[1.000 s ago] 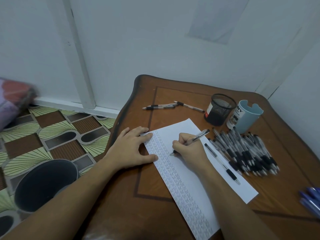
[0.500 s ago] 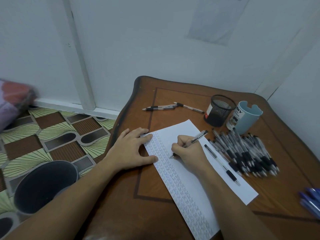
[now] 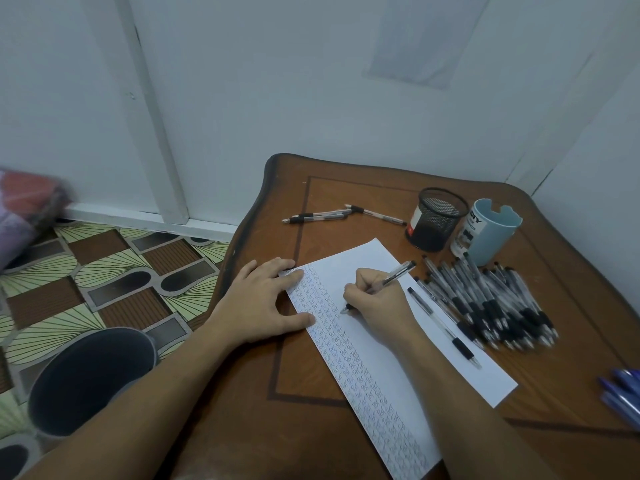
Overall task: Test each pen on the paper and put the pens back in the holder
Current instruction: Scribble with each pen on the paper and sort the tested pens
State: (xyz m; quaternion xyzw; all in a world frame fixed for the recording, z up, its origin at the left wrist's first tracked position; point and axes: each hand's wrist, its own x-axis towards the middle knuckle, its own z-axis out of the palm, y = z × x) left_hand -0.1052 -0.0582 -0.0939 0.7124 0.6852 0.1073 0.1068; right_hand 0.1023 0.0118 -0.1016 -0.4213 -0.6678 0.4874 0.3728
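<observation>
1. Right hand [image 3: 375,299]: fingers curled round pen [image 3: 388,281], tip on paper [image 3: 388,344].
2. Left hand [image 3: 263,303]: flat, fingers spread, pressing paper's edge.
3. Mesh holder [image 3: 437,219]: beyond right hand, pen pile [image 3: 491,306] beside it.

A person's left hand [image 3: 263,299] lies flat with fingers spread, fingertips and thumb pressing the left edge of the paper [image 3: 360,261]. The right hand [image 3: 374,299] grips a pen [image 3: 398,273] at mid-sheet, its forearm crossing the paper's near end.
</observation>
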